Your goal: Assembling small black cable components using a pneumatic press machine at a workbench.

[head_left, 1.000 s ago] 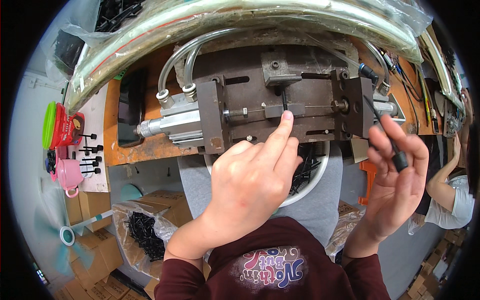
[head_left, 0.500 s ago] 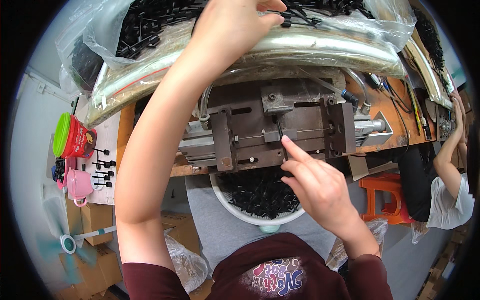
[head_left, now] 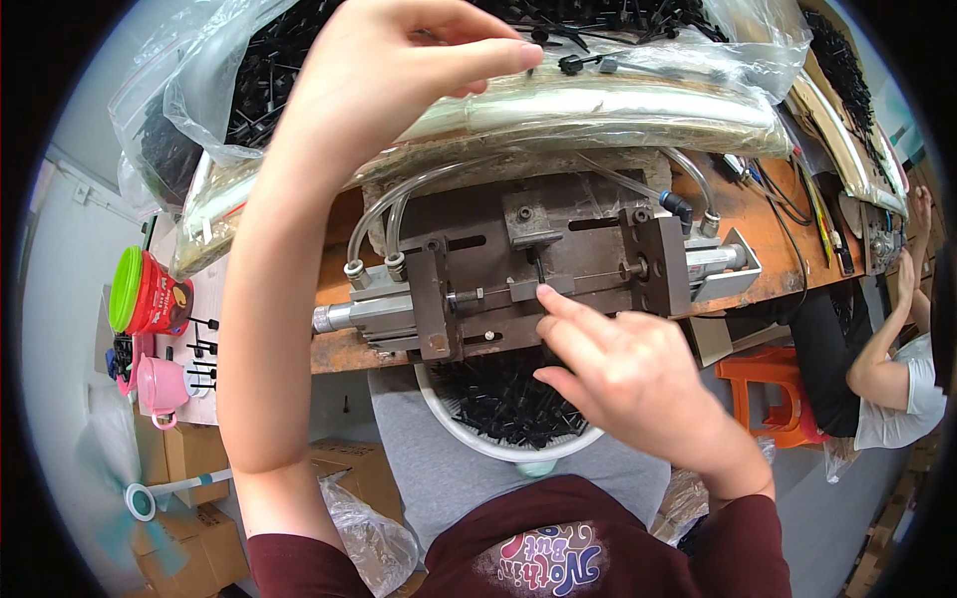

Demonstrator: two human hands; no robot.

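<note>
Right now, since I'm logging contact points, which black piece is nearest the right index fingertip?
The single black piece in the brown metal fixture, by the index fingertip of the right hand; those in the white basket lie heaped together.

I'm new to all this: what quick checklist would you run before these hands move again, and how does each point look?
1. Right hand at the part: ok, index fingertip at its near end.
2. Part fully seated in the machine: cannot tell, the fingertip hides its near end.
3. Left hand away from the machine: ok, it's beyond it, by the black pile.
4. Left hand holding a part: cannot tell from this angle.
5. Basin below the machine's near edge: ok, black parts inside.
</note>
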